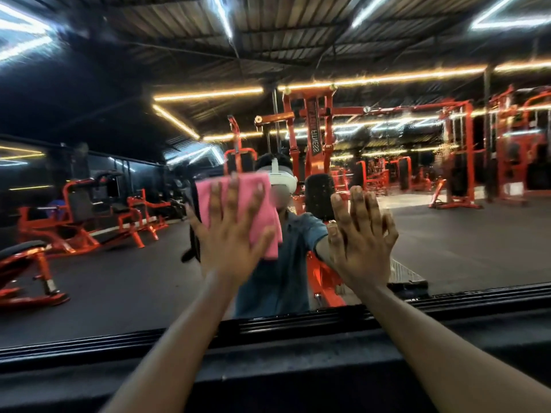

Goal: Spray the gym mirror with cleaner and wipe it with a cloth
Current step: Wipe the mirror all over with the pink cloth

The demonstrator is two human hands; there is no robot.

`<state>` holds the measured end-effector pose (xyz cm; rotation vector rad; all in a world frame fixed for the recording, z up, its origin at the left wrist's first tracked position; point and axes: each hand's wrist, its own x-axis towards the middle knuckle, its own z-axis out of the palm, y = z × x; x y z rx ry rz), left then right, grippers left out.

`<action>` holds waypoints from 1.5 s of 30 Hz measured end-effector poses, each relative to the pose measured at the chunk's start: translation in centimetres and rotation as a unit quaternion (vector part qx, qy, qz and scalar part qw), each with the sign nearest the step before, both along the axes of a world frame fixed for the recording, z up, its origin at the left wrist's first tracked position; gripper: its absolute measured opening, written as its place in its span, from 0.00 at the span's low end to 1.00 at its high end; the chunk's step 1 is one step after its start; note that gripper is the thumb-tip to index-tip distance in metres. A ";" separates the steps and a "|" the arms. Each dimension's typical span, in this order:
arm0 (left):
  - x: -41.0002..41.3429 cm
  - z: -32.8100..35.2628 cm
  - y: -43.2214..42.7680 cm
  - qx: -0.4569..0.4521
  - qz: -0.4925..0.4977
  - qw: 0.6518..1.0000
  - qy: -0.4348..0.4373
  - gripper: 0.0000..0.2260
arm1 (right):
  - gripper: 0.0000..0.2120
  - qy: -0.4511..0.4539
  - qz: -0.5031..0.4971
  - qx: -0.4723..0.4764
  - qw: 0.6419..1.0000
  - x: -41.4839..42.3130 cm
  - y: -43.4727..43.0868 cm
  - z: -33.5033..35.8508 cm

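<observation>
Both hands are up flat against the mirror (pixel 447 234). The left hand (pixel 235 236) presses a pink cloth (pixel 256 210) onto the glass, fingers straight and spread wide, nothing curled round the fabric. The cloth sits under the palm and fingers, its upper edge showing above the fingertips, a fold hanging off to the right and down past the heel of the hand. The right hand (pixel 362 242) is bare on the glass just beside it, fingers straight and close together, a narrow gap between the two hands.

Below the forearms runs the mirror's dark lower frame (pixel 298 323), a ridged black rail tilting across the view, near the wrists. Open glass stretches wide to the left and right of the hands and high above them. Fine droplets speckle the glass at upper right. Orange gym machines (pixel 301 138) and ceiling light strips (pixel 208 93) show in the reflection.
</observation>
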<state>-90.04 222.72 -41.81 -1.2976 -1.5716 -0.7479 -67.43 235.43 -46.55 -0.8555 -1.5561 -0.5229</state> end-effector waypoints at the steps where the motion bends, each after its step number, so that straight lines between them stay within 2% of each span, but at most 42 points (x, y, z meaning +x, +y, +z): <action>1: 0.3 -3.9 -0.4 -0.026 -0.007 1.000 0.011 0.35 | 0.30 0.001 0.002 0.000 1.000 0.0 0.0 0.0; 4: 0.3 -12.2 -1.8 -0.073 -0.001 0.996 0.049 0.34 | 0.29 0.000 -0.001 -0.001 1.000 0.1 -0.1 -0.1; 6: -0.3 -12.0 -1.7 -0.093 -0.004 0.993 0.075 0.34 | 0.29 -0.002 -0.005 -0.002 1.000 0.1 -0.2 -0.1; 8: -0.7 -8.3 -1.5 -0.081 -0.003 0.993 0.085 0.34 | 0.29 -0.001 0.002 -0.008 1.000 0.2 -0.3 -0.1; 13: 1.1 5.9 1.1 0.035 0.010 0.999 -0.024 0.35 | 0.28 -0.001 0.009 -0.003 1.000 0.1 0.0 0.0; 16: 2.8 8.4 1.8 0.060 0.014 0.997 -0.036 0.34 | 0.28 0.000 0.010 -0.006 1.000 0.0 0.1 0.0; 18: 3.2 6.1 1.9 0.045 0.018 0.998 -0.026 0.34 | 0.28 -0.001 0.011 0.001 1.000 0.0 0.1 -0.1; 20: 3.5 0.8 1.7 0.008 0.022 1.000 0.001 0.35 | 0.28 -0.001 0.014 0.000 1.000 0.2 0.1 0.0; 23: 3.6 -8.1 0.6 -0.070 -0.002 0.995 0.076 0.34 | 0.28 -0.002 0.017 0.000 1.000 0.3 0.1 -0.1; 25: 3.2 -10.1 0.3 -0.100 -0.010 0.989 0.111 0.33 | 0.28 -0.006 0.020 0.002 1.000 0.3 0.1 0.0; 28: 2.8 -6.9 0.4 -0.120 -0.006 0.979 0.163 0.33 | 0.29 -0.003 0.031 -0.004 1.000 0.5 0.2 0.0; 30: 2.9 -1.8 1.0 -0.095 0.003 0.980 0.173 0.35 | 0.28 -0.001 0.028 -0.006 1.000 0.4 0.2 0.0; 34: 4.1 10.2 2.2 -0.014 0.023 0.995 0.096 0.37 | 0.28 0.004 0.030 0.002 1.000 0.4 0.2 -0.1; 36: 4.5 12.2 2.5 0.004 0.026 0.996 0.084 0.36 | 0.28 0.008 0.033 0.004 0.999 0.3 0.1 -0.1; 39: 4.9 8.3 2.8 0.003 0.023 0.995 0.095 0.36 | 0.28 0.008 0.033 0.005 0.999 0.3 0.0 -0.1; 43: 4.3 -4.1 1.9 -0.082 -0.035 0.980 0.179 0.35 | 0.28 0.011 0.045 0.006 0.999 0.5 -0.2 0.1; 45: 2.7 -8.2 1.0 -0.110 -0.044 0.969 0.218 0.33 | 0.28 0.009 0.038 0.009 0.999 0.5 -0.3 0.0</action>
